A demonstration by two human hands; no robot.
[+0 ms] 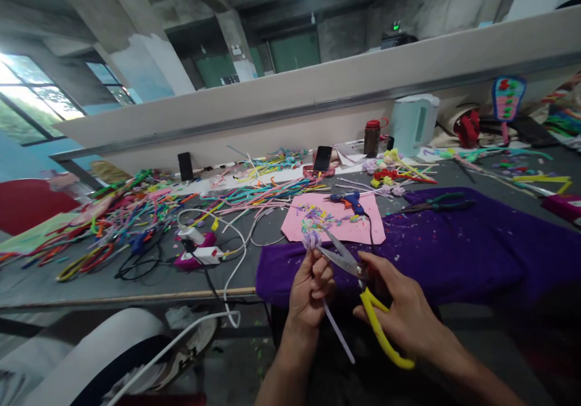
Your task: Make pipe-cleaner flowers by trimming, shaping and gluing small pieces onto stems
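Pinched in the fingers of my left hand (308,291) is a small lilac pipe cleaner flower (311,239), its pale stem (338,332) hanging down below the fist. My right hand (406,306) grips scissors (348,262) with yellow handles. Their blades stand apart and point at the flower, one near its base; whether they touch it I cannot tell. Just behind lies a pink sheet (299,205) strewn with small coloured clippings (320,215). A blue glue gun (351,201) rests on that sheet's far side. Under my hands spreads a purple cloth (445,261).
Pliers (438,203) with green handles lie on the cloth. To the left are a power strip (206,255) with a white cord, and heaps of coloured pipe cleaners (140,212). Finished-looking flowers (388,176), a phone (322,158), a bottle (371,138) and a kettle (414,124) stand along the back.
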